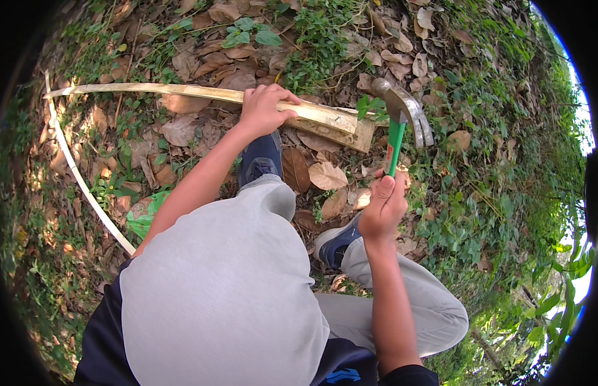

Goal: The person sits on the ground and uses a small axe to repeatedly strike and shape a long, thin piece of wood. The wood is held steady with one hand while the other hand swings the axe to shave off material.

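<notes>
My left hand (pixel 265 110) is closed over a long, pale wooden strip (pixel 324 116), fingers across its top and thumb along the near side. The strip's right end rests on a shorter wooden piece (pixel 358 140) lying on the ground. A small dark mark shows on the strip near that end; I cannot tell what it is. My right hand (pixel 384 207) grips a claw hammer (pixel 395 143) by its green handle. Its metal head is raised, just right of the wood's end and apart from it, with the claw pointing right.
Another thin strip (pixel 77 164) meets the long one at the far left and runs back toward me. Dry leaves (pixel 328 175) and green plants (pixel 453 212) cover the ground. My shoes (pixel 337 244) are close to the wood. Something bright green (pixel 144 215) lies beside my left forearm.
</notes>
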Tool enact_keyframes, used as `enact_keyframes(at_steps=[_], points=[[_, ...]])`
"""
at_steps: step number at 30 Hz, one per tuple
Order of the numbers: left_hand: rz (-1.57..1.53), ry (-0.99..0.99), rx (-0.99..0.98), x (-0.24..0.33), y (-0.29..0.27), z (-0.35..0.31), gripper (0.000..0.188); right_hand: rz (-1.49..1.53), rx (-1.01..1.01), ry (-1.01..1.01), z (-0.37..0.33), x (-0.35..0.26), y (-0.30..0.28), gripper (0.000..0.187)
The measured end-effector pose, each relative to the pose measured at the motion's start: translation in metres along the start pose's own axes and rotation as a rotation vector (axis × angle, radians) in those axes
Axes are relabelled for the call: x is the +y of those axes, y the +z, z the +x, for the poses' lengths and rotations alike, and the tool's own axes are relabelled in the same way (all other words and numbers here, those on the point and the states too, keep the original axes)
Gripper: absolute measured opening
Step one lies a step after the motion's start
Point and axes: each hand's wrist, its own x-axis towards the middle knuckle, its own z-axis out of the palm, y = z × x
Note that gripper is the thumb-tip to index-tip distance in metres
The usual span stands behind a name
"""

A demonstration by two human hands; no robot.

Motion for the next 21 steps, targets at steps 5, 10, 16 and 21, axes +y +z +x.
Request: enact_keyframes(at_steps=[5,10,16,21], points=[[-0.007,0.006,0.005,-0.001,0.003,0.001,0.027,-0.282,-0.207,0.174,0.002,0.009,0.014,0.043],[-0.013,0.022,0.025,-0.003,0.004,0.000,0.028,-0.224,-0.162,0.186,0.014,-0.013,-0.015,0.041],[-0.015,0.006,0.019,-0.001,0.003,0.001,0.027,0.116,0.039,-0.061,0.005,-0.002,-0.006,0.032],[-0.025,-0.003,0.004,-0.001,0.002,0.000,0.029,-0.411,-0.282,0.139,0.002,0.012,0.020,0.038]])
